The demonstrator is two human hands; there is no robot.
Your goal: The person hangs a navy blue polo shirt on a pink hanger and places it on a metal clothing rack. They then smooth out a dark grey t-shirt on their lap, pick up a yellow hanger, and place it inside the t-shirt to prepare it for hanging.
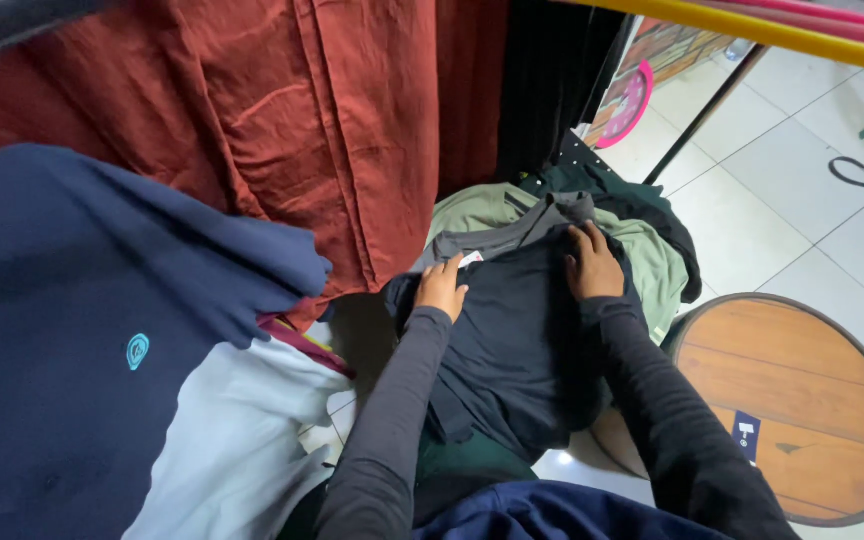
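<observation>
A dark charcoal shirt lies on top of a pile of folded clothes, over a light green garment. My left hand rests flat on the shirt's upper left edge, beside a small white tag at the collar. My right hand presses on the shirt's upper right part near the collar, fingers spread. Both arms wear dark grey long sleeves.
A rust-red shirt hangs at the back. At left lies a navy and white sweatshirt. A round wooden stool top stands on the right on the white tiled floor. A yellow rail crosses the top right.
</observation>
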